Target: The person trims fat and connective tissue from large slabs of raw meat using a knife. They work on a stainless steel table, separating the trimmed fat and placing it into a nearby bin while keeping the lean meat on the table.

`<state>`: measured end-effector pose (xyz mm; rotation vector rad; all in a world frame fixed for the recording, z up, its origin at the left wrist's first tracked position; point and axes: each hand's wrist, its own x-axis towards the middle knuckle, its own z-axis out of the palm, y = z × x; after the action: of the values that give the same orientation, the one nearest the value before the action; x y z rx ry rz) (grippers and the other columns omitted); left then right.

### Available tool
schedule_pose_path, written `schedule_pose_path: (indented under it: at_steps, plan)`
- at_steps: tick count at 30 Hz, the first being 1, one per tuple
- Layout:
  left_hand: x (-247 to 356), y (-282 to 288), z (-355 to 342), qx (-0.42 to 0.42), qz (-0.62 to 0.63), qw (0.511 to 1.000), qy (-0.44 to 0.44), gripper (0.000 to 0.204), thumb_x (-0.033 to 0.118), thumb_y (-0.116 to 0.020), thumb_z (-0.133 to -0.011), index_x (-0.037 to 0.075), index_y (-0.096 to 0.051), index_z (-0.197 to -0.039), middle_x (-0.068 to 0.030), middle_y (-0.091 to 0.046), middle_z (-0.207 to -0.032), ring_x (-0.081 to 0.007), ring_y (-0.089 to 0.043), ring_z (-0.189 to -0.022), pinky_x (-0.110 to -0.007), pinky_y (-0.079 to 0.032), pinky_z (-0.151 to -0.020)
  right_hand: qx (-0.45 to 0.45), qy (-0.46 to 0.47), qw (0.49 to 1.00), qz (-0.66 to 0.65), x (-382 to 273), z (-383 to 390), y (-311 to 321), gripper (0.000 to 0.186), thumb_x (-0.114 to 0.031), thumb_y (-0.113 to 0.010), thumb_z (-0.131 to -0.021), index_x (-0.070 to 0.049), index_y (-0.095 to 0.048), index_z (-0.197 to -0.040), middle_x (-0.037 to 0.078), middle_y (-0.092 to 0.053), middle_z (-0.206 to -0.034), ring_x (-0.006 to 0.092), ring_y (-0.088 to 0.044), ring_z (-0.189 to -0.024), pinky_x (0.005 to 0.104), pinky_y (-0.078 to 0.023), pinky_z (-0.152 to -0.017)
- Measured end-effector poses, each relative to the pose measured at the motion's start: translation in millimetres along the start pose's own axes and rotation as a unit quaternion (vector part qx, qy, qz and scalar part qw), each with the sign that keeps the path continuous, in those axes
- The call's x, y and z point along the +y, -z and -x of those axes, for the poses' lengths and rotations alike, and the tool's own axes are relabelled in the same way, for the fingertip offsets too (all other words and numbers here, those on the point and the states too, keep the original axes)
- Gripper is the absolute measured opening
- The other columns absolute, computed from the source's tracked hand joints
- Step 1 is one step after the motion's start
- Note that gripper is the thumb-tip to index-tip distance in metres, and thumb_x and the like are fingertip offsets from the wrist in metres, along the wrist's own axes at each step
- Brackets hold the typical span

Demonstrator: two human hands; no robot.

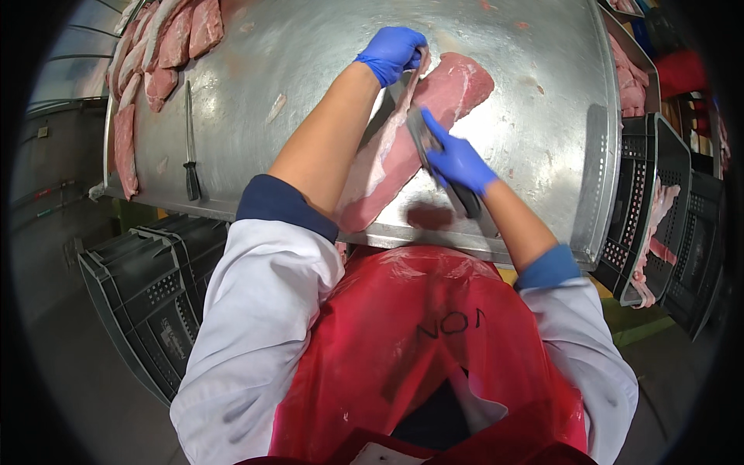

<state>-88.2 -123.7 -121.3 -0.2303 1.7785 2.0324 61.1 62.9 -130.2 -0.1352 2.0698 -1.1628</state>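
Observation:
A long pink cut of meat (pixel 453 85) lies slantwise on the metal table, its near end by the front edge. My left hand (pixel 393 56), in a blue glove, pinches the far end of a pale strip (pixel 416 81) and lifts it off the meat's left side. My right hand (pixel 460 160), gloved too, is closed around a knife (pixel 470 203) with a dark handle. Slightly blurred, the blade lies across the meat where the strip meets it. My left forearm hides part of the cut.
Several meat pieces (pixel 177 37) lie at the table's (pixel 535 155) far left, near a sharpening steel (pixel 191 164). Dark crates stand below on the left (pixel 155 291) and at the right (pixel 670 155), the latter with pale trimmings (pixel 655 232). More meat (pixel 629 81) fills a container beyond the right edge.

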Motion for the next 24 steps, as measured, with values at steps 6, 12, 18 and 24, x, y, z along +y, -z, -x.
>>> schedule_pose_path:
  at_steps: [6, 12, 18, 24]
  plan:
    - [13, 10, 15, -0.090, 0.128, 0.986, -0.063, 0.014, 0.005, -0.060, -0.092, 0.002, -0.060, -0.078, -0.0042, -0.055, -0.072, -0.0116, -0.046, -0.060, -0.027, -0.039, -0.054, -0.063, 0.019, 0.986, -0.155, 11, -9, -9, 0.083, -0.005, -0.053, -0.089, -0.022, -0.020, -0.163, 0.007, -0.062, -0.070, 0.0146, -0.058, -0.053, 0.0317, -0.053, -0.055]
    - [30, 8, 30, -0.025, 0.131, 0.988, -0.080, 0.016, 0.005, -0.057, -0.094, 0.004, -0.057, -0.078, -0.0032, -0.052, -0.072, -0.0108, -0.047, -0.062, -0.024, -0.039, -0.056, -0.057, 0.035, 0.995, -0.074, 25, 28, -32, 0.081, -0.009, -0.054, -0.090, -0.025, -0.021, -0.163, 0.011, -0.068, -0.080, 0.0160, -0.066, -0.064, 0.0331, -0.057, -0.069]
    - [33, 3, 36, -0.077, 0.186, 0.974, -0.102, 0.007, 0.006, -0.062, -0.093, 0.008, -0.062, -0.086, -0.0035, -0.058, -0.075, -0.0126, -0.055, -0.061, -0.027, -0.047, -0.052, -0.066, 0.037, 0.989, -0.127, -2, -5, -35, 0.078, -0.007, -0.051, -0.093, -0.026, -0.021, -0.163, 0.006, -0.062, -0.071, 0.0131, -0.058, -0.053, 0.0293, -0.052, -0.053]
    - [47, 17, 66, -0.017, 0.170, 0.972, -0.160, 0.017, 0.007, -0.060, -0.093, 0.010, -0.056, -0.076, -0.0018, -0.049, -0.064, -0.0126, -0.048, -0.052, -0.028, -0.039, -0.048, -0.064, 0.160, 0.985, -0.030, 26, 52, -53, 0.077, -0.012, -0.050, -0.095, -0.028, -0.019, -0.163, 0.011, -0.065, -0.072, 0.0174, -0.063, -0.056, 0.0339, -0.056, -0.060]
